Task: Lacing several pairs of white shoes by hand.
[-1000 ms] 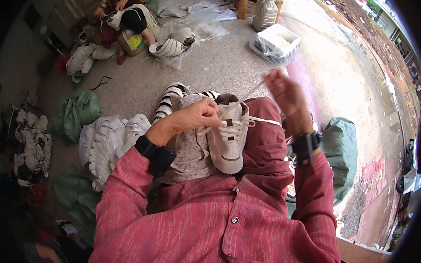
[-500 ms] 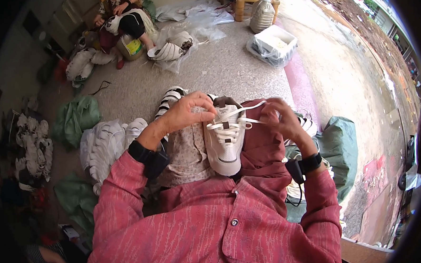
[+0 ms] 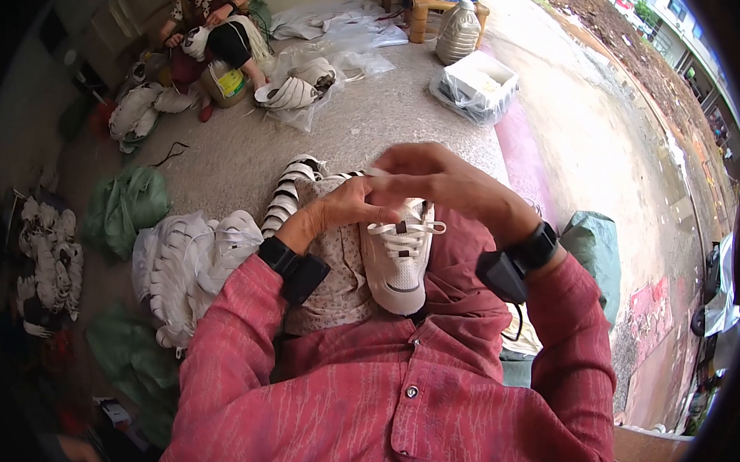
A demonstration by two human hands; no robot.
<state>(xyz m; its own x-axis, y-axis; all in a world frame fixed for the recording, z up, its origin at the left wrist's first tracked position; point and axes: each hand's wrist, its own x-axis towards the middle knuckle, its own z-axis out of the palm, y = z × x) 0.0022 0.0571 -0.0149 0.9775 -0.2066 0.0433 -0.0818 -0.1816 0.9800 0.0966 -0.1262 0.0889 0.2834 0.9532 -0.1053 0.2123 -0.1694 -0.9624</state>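
Observation:
A white sneaker lies on my lap, toe toward me, with white laces threaded across it. My left hand pinches the lace at the shoe's upper left side. My right hand is curled over the far end of the shoe, fingers closed on a lace end. Both wrists wear black bands. A patterned cloth lies under the shoe on my lap.
A heap of white shoes lies at my left beside green bags. Another person sits at the far left with shoes. A white box in plastic, a jug and a green sack stand around.
My right hand, raised out to the right pulling the lace a second ago, has come back over the shoe and met my left hand.

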